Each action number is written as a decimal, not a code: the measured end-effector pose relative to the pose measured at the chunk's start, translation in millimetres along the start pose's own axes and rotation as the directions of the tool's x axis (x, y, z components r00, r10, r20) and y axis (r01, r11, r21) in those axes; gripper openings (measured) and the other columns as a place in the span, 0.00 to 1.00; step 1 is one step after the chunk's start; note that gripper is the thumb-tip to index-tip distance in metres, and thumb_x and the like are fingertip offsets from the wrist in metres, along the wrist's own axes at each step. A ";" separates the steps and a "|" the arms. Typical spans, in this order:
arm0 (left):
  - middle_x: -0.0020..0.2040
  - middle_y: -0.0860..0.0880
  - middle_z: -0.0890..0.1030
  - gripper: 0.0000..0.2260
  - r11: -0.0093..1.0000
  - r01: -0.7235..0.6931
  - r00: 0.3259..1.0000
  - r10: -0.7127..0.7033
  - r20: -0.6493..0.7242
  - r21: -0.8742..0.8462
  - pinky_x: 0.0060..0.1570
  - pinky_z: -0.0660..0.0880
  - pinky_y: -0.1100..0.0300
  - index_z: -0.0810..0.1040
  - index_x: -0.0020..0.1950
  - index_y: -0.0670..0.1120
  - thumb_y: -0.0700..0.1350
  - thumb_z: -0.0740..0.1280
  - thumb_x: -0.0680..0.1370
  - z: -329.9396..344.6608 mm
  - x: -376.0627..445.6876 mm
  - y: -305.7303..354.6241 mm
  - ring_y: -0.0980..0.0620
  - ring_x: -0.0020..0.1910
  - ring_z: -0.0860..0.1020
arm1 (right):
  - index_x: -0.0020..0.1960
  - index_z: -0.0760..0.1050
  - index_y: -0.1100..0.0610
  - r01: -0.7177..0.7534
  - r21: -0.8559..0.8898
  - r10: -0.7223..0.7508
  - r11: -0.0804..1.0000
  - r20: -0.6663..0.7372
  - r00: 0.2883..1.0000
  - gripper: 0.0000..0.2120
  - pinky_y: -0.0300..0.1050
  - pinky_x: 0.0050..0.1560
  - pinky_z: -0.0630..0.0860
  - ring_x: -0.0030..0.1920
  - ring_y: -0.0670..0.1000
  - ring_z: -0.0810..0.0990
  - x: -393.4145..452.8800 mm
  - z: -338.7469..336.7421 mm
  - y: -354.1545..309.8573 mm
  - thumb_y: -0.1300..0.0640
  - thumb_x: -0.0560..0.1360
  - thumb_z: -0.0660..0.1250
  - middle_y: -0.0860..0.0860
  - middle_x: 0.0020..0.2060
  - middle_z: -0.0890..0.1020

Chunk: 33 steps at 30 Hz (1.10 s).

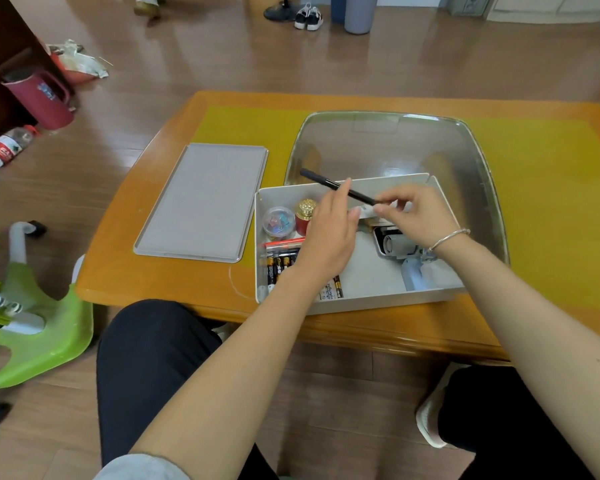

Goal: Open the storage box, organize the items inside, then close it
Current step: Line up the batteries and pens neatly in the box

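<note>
The white storage box (pixel 261 202) stands open on the table, its grey lid (pixel 201 202) lying flat to its left. My left hand (pixel 329 230) holds a black pen (pixel 317 178) over the box, tilted up to the left. My right hand (pixel 413 213) pinches the pen's lower end and a small white item (pixel 368 212). Inside the box lie a clear tub of coloured clips (pixel 278 221), a red bottle with a gold cap (pixel 305 213), a red pen (pixel 284 243), several batteries (pixel 279 266), a silver device (pixel 394 245) and a pale blue packet (pixel 414 277).
A large clear plastic tray (pixel 388 143) sits behind the box on the yellow mat (pixel 548 188). On the floor at left are a green stool (pixel 45 344), a red jug (pixel 40 95) and a water bottle (pixel 6 147). My knees are under the table's front edge.
</note>
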<state>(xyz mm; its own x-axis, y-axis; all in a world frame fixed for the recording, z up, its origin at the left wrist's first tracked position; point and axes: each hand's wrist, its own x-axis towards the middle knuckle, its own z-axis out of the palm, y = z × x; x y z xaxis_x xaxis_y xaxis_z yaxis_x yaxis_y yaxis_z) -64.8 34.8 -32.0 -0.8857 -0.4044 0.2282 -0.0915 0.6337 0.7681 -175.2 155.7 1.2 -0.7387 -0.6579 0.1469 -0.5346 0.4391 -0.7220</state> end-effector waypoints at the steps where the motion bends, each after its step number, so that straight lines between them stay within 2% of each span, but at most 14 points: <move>1: 0.67 0.44 0.68 0.19 0.998 0.010 0.999 -0.013 -0.051 -0.061 0.64 0.61 0.64 0.60 0.75 0.44 0.45 0.54 0.84 -2.2 -1.1 1.1 0.52 0.65 0.66 | 0.48 0.82 0.56 0.009 0.008 -0.010 1.000 0.053 0.999 0.06 0.36 0.41 0.70 0.37 0.48 0.73 -3.0 6.3 -4.3 0.59 0.71 0.72 0.50 0.39 0.82; 3: 0.61 0.48 0.70 0.15 0.994 0.036 0.990 -0.050 -0.132 -0.108 0.56 0.65 0.68 0.67 0.69 0.45 0.44 0.56 0.83 -6.9 -3.5 1.8 0.56 0.57 0.69 | 0.46 0.82 0.55 0.027 0.015 -0.029 1.000 0.145 0.989 0.06 0.42 0.44 0.73 0.36 0.52 0.74 -7.6 17.3 -11.1 0.57 0.70 0.73 0.50 0.37 0.82; 5: 0.55 0.50 0.70 0.09 0.992 0.078 0.981 -0.094 -0.167 -0.100 0.49 0.69 0.67 0.71 0.60 0.46 0.39 0.58 0.81 -13.2 -5.3 -0.7 0.56 0.51 0.70 | 0.48 0.82 0.55 0.033 0.040 -0.039 0.999 0.167 0.985 0.07 0.42 0.45 0.73 0.37 0.52 0.76 -9.3 24.0 -14.1 0.55 0.70 0.73 0.47 0.36 0.81; 8: 0.48 0.46 0.74 0.09 0.989 0.145 0.984 -0.147 -0.104 -0.020 0.42 0.73 0.61 0.69 0.49 0.46 0.32 0.59 0.78 -26.1 -8.0 -10.8 0.49 0.45 0.74 | 0.58 0.77 0.54 0.027 0.050 -0.029 0.998 0.046 0.999 0.14 0.38 0.45 0.73 0.38 0.48 0.76 -7.3 25.3 -13.1 0.53 0.73 0.70 0.46 0.43 0.80; 10: 0.44 0.48 0.75 0.09 0.982 0.167 0.985 -0.162 -0.055 0.092 0.39 0.74 0.55 0.67 0.47 0.46 0.32 0.59 0.78 -34.0 -12.2 -17.8 0.48 0.43 0.76 | 0.66 0.70 0.52 0.046 0.074 -0.046 0.996 -0.007 0.999 0.21 0.34 0.43 0.73 0.35 0.45 0.76 -6.1 23.6 -11.6 0.56 0.74 0.69 0.46 0.48 0.77; 11: 0.42 0.51 0.75 0.10 0.976 0.154 0.988 -0.150 -0.040 0.155 0.36 0.73 0.56 0.66 0.48 0.48 0.32 0.59 0.78 -36.4 -15.1 -21.2 0.50 0.41 0.76 | 0.67 0.69 0.51 0.075 0.056 -0.075 0.996 -0.004 0.997 0.22 0.32 0.42 0.72 0.34 0.43 0.74 -5.9 23.9 -10.8 0.57 0.74 0.69 0.46 0.49 0.77; 13: 0.39 0.54 0.73 0.13 0.955 0.112 0.993 -0.114 -0.009 0.273 0.30 0.71 0.60 0.64 0.50 0.51 0.32 0.59 0.78 -38.6 -22.0 -26.5 0.55 0.35 0.74 | 0.64 0.73 0.53 0.142 -0.044 -0.140 0.989 0.047 0.989 0.20 0.31 0.42 0.68 0.33 0.44 0.73 -6.2 27.1 -8.4 0.59 0.73 0.69 0.49 0.49 0.79; 15: 0.42 0.52 0.76 0.14 0.924 0.091 0.993 -0.110 0.032 0.371 0.32 0.74 0.58 0.66 0.53 0.51 0.33 0.61 0.77 -39.5 -27.3 -31.3 0.54 0.36 0.76 | 0.58 0.79 0.56 0.193 -0.156 -0.175 0.969 0.121 0.977 0.14 0.33 0.44 0.67 0.37 0.48 0.75 -6.9 33.2 -7.0 0.59 0.72 0.71 0.53 0.46 0.82; 17: 0.49 0.49 0.80 0.14 0.903 0.086 0.990 -0.124 0.065 0.420 0.41 0.77 0.53 0.71 0.57 0.49 0.33 0.62 0.77 -40.3 -31.0 -35.4 0.49 0.44 0.78 | 0.53 0.81 0.58 0.220 -0.230 -0.175 0.948 0.203 0.964 0.11 0.37 0.44 0.67 0.40 0.50 0.76 -7.3 41.1 -6.3 0.59 0.71 0.72 0.55 0.43 0.83; 22: 0.57 0.46 0.79 0.15 0.881 0.077 0.986 -0.136 0.094 0.468 0.50 0.76 0.51 0.74 0.61 0.46 0.34 0.64 0.76 -40.4 -39.3 -40.1 0.45 0.54 0.77 | 0.50 0.82 0.57 0.179 -0.317 -0.082 0.931 0.295 0.952 0.10 0.37 0.41 0.67 0.37 0.47 0.74 -4.6 60.7 -2.2 0.58 0.70 0.73 0.51 0.37 0.80; 25: 0.62 0.45 0.75 0.16 0.865 0.014 0.979 -0.115 0.170 0.502 0.55 0.72 0.54 0.72 0.65 0.43 0.35 0.64 0.77 -38.5 -43.0 -41.9 0.46 0.60 0.73 | 0.49 0.82 0.57 0.163 -0.359 -0.056 0.919 0.292 0.955 0.09 0.40 0.44 0.72 0.39 0.50 0.76 -2.1 71.9 1.2 0.58 0.70 0.73 0.53 0.40 0.82; 27: 0.64 0.45 0.73 0.15 0.871 -0.009 0.960 -0.130 0.247 0.491 0.58 0.71 0.53 0.70 0.68 0.43 0.40 0.62 0.80 -37.0 -45.9 -39.7 0.47 0.62 0.71 | 0.50 0.82 0.56 0.166 -0.393 -0.053 0.905 0.281 0.958 0.08 0.40 0.45 0.70 0.39 0.49 0.75 1.6 76.1 2.8 0.57 0.71 0.72 0.54 0.41 0.83; 30: 0.66 0.45 0.71 0.18 0.874 0.019 0.903 -0.224 0.368 0.486 0.60 0.71 0.50 0.68 0.69 0.42 0.49 0.57 0.83 -34.7 -49.3 -36.8 0.46 0.64 0.69 | 0.49 0.82 0.57 0.208 -0.434 -0.078 0.876 0.300 0.951 0.07 0.41 0.44 0.70 0.41 0.52 0.77 7.3 80.3 4.1 0.57 0.72 0.70 0.55 0.43 0.82; 33: 0.66 0.45 0.70 0.20 0.867 0.076 0.860 -0.307 0.407 0.493 0.62 0.70 0.49 0.69 0.68 0.41 0.53 0.56 0.83 -34.0 -49.0 -37.5 0.45 0.66 0.69 | 0.51 0.82 0.57 0.218 -0.443 -0.066 0.869 0.334 0.940 0.08 0.45 0.51 0.74 0.47 0.55 0.79 6.7 84.1 4.2 0.58 0.72 0.70 0.55 0.47 0.81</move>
<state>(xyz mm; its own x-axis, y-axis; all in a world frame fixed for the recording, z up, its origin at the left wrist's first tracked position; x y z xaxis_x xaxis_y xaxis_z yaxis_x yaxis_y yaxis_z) -2.5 8.4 -51.7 -0.9191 -0.2738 -0.2833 -0.3711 0.8434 0.3886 -147.8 101.6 -57.7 -0.5227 -0.8516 -0.0400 -0.8078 0.5097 -0.2960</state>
